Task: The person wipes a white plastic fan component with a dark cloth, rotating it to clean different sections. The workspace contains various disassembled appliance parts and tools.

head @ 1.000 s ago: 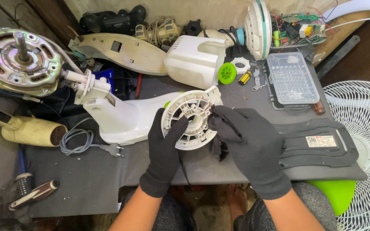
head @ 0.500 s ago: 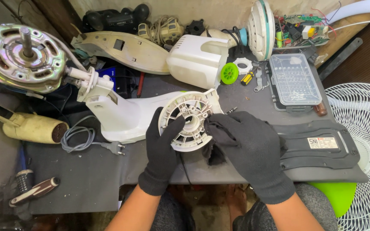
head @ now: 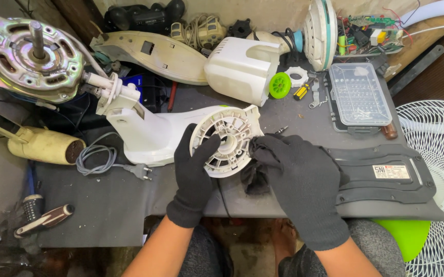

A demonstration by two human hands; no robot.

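While hands (head: 196,172) work, clutter crowds the grey bench (head: 104,200).

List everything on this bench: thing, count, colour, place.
round fan motor mount: 1, white, centre, gripped
fan neck housing: 1, white, left of mount
dark rag: 1, black, under right hand
electric motor: 1, metallic, top left
motor cover: 1, white, top centre
green knob: 1, beside cover
clear parts box: 1, upper right
base plate: 1, black, right
fan grille: 1, white, far right
plug cord: 1, grey, left
left hand: black glove, on mount
right hand: black glove, on rag
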